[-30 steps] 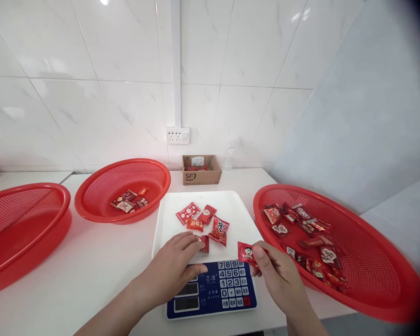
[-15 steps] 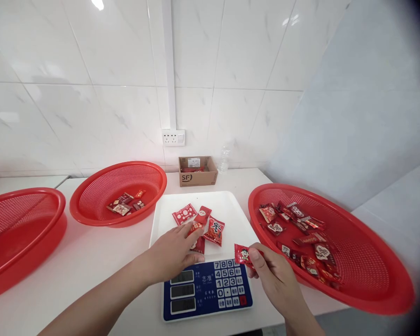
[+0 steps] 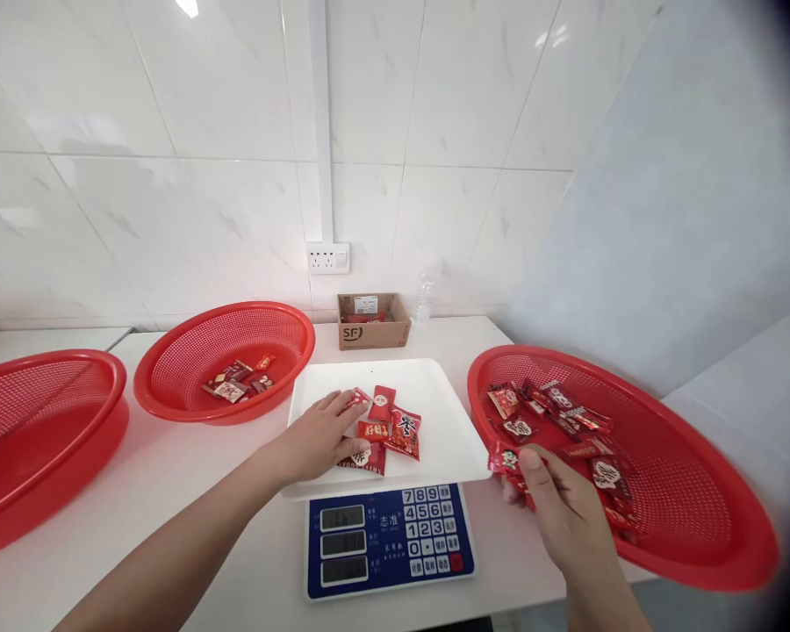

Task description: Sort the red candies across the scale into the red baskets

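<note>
My left hand point(image 3: 317, 441) lies over the left side of the white scale tray point(image 3: 444, 439), fingers spread above several red snack packets. Partly beneath its fingers are a red dotted packet point(image 3: 359, 400) and a dark red packet point(image 3: 367, 458). Beside the fingertips rest a small red packet point(image 3: 382, 402) and a red packet with a large black character point(image 3: 405, 432). Between thumb and fingers, my right hand point(image 3: 559, 505) pinches a red candy packet point(image 3: 506, 460) at the near left rim of the right basket point(image 3: 704, 474). The scale's blue keypad panel point(image 3: 388, 540) faces me.
Several wrapped snacks lie in the right basket. A red basket point(image 3: 171, 360) at centre left holds a few more, and another red basket point(image 3: 46, 474) stands at far left. By the wall are a cardboard box point(image 3: 375, 332) and a clear plastic bottle point(image 3: 423, 298).
My right hand has moved right with the candy packet, from above the scale's keypad to the right basket's rim. My left hand has shifted left, uncovering more of the packets on the tray.
</note>
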{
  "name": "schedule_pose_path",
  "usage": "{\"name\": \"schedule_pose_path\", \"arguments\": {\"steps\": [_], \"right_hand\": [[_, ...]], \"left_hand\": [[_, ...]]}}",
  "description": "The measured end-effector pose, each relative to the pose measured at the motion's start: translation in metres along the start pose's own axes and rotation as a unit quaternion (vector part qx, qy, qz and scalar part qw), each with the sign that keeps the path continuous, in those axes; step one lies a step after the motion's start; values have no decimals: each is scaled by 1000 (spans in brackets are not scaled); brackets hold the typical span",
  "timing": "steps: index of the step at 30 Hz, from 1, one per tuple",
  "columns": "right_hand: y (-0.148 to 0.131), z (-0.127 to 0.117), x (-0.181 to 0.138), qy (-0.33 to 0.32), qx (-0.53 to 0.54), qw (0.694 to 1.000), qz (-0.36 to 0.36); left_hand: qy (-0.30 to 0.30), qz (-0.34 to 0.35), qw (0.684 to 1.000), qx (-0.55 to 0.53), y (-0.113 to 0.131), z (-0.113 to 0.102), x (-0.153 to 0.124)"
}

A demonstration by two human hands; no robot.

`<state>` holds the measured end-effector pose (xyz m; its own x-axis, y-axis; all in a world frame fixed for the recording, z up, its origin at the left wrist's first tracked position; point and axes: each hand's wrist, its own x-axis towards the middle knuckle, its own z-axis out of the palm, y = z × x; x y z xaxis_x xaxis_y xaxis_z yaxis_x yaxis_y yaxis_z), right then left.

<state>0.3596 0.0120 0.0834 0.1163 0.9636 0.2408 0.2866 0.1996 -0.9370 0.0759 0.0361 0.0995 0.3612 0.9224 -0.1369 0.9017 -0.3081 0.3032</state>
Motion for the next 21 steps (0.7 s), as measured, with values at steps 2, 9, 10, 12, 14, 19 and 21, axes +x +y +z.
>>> {"name": "schedule_pose_path", "arguments": {"steps": [2,9,10,12,14,19,21], "right_hand": [[2,-5,4,22,8,1000,7],[19,-10,21,27,-48,998,16],[21,-10,23,26,-40,999,25],[26,-10,26,19,-8,999,37],[32,-10,29,24,19,999,41],[43,-13,31,30,31,998,46],[43,-14,30,30,33,998,48]], "left_hand": [[-2,15,1000,12,1,2,-4],[14,70,997,25,20,11,-3],[9,95,995,20,22,12,0],[-5,139,990,14,26,16,6],[-10,165,986,14,29,18,10],[19,198,980,-6,32,12,5],[18,190,982,-14,31,7,3]]}}
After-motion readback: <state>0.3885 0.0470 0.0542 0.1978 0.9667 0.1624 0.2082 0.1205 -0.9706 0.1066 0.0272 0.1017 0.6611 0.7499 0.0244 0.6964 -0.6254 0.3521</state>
